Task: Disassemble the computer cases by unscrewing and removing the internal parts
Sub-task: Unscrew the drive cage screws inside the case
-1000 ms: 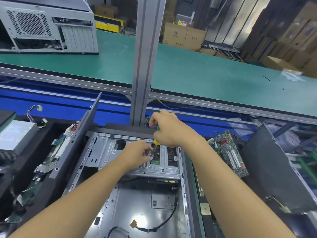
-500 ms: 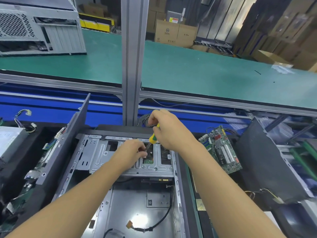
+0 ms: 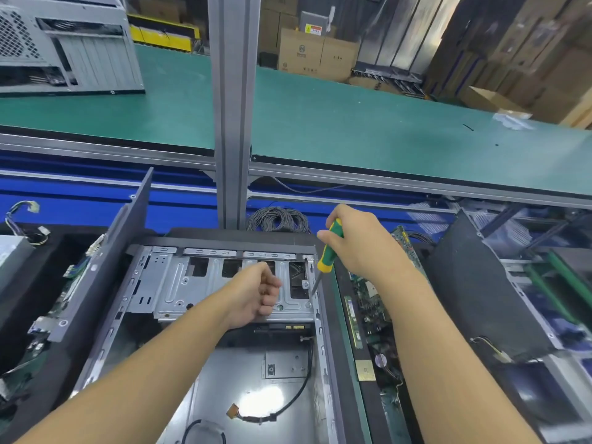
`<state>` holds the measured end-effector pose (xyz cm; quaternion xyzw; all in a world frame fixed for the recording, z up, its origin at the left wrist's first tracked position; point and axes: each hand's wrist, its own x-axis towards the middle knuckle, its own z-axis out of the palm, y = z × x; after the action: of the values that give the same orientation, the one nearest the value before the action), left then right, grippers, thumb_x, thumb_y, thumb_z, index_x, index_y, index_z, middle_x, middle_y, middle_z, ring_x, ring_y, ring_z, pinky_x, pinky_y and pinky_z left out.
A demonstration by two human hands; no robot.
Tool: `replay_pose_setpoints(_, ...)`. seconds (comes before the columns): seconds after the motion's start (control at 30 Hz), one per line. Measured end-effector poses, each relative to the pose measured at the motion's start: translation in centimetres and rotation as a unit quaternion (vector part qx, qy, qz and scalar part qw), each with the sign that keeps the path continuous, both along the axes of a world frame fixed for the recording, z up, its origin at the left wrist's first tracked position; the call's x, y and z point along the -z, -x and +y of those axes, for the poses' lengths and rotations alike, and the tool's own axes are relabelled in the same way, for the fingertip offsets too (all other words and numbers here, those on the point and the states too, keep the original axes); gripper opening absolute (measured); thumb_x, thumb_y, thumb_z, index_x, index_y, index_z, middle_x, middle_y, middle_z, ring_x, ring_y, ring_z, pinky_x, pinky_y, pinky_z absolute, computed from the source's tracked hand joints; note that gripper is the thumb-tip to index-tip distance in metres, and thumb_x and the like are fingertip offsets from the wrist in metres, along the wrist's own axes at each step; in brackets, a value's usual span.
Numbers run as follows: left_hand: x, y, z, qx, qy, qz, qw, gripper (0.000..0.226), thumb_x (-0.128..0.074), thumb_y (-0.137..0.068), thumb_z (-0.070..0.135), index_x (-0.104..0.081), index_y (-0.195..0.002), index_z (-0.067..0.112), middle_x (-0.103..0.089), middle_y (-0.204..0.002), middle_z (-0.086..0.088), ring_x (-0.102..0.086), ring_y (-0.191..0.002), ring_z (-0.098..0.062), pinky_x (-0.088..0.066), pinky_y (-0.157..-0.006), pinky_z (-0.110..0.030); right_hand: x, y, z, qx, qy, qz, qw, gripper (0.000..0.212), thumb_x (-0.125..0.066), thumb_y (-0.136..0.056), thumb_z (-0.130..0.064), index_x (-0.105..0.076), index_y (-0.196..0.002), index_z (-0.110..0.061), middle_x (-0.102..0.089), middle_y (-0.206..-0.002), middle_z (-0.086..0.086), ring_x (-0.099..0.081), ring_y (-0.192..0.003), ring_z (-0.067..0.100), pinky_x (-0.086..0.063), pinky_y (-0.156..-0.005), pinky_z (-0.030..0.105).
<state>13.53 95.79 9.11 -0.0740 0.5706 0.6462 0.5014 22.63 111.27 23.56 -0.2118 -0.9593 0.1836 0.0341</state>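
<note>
Computer case (image 3: 288, 373), stamped grey steel, lying open.
Your right hand (image 3: 362, 245) grips the green-yellow screwdriver (image 3: 328, 248); your left hand (image 3: 256, 296) is curled, contents unclear.

Screwdriver (image 3: 330, 248) showing green handle, yellow bands. Open computer case (image 3: 173, 283) showing silver-grey sheet metal, black edging. Tabletop (image 3: 352, 123) appearing plain teal-green. Rail (image 3: 64, 203) below it running bright blue. Circuit board (image 3: 365, 299) showing green. Far case (image 3: 19, 40) displaying light grey, grid of round perforations. Cardboard boxes (image 3: 317, 56) appearing brown. Barrier (image 3: 166, 35) showing yellow with black. Cable (image 3: 269, 417) inside case lying black.
</note>
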Motion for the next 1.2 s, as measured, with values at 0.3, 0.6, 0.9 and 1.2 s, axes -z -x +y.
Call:
replay_pose_setpoints(0.3, 0.5, 0.8, -0.4, -0.054, -0.157, -0.156, 0.974, 0.049, -0.041, -0.1, 0.032, -0.054, -0.127, -0.006, -0.065, -0.123, -0.029, -0.063, -0.117, -0.041, -0.05, -0.098, -0.048, 0.5, -0.9, 0.7, -0.016, 0.027, -0.013, 0.999, 0.021, -0.056, -0.102, -0.035, -0.051, -0.111, -0.016, -0.045, -0.082, -0.009, -0.041, -0.066, 0.004, -0.027, -0.051, 0.022)
replay_pose_setpoints(0.6, 1.8, 1.4, -2.0, -0.076, -0.182, -0.148, 0.969, 0.051, -0.041, -0.1, 0.034, -0.05, -0.133, -0.005, -0.065, -0.127, -0.025, -0.064, -0.117, -0.038, -0.048, -0.102, -0.046, 1.6, -0.4, 0.8, -0.019, 0.033, -0.02, 0.999, 0.021, -0.056, -0.102, -0.034, -0.052, -0.112, -0.015, -0.044, -0.082, -0.01, -0.041, -0.068, 0.003, -0.028, -0.053, 0.021)
replay_pose_setpoints(0.9, 3.0, 1.5, -2.1, -0.059, -0.189, -0.124, 0.972, 0.048, -0.037, -0.104, 0.032, -0.052, -0.132, -0.003, -0.066, -0.127, -0.022, -0.066, -0.116, -0.035, -0.05, -0.097, -0.044, 1.8, -0.6, 0.9, -0.024, 0.028, -0.024, 0.999, 0.018, -0.058, -0.101, -0.035, -0.049, -0.105, -0.02, -0.045, -0.08, -0.01, -0.043, -0.061, 0.004, -0.028, -0.049, 0.021)
replay_pose_setpoints(1.2, 3.4, 1.3, -1.9, -0.066, -0.164, -0.083, 0.981, 0.038, -0.058, -0.091, 0.011, -0.06, -0.127, -0.001, -0.069, -0.122, -0.019, -0.069, -0.111, -0.031, -0.061, -0.075, -0.036, 1.6, -0.5, 1.2, -0.02, 0.03, -0.022, 0.999, 0.019, -0.058, -0.101, -0.035, -0.052, -0.106, -0.017, -0.047, -0.081, -0.008, -0.045, -0.06, 0.007, -0.029, -0.049, 0.023)
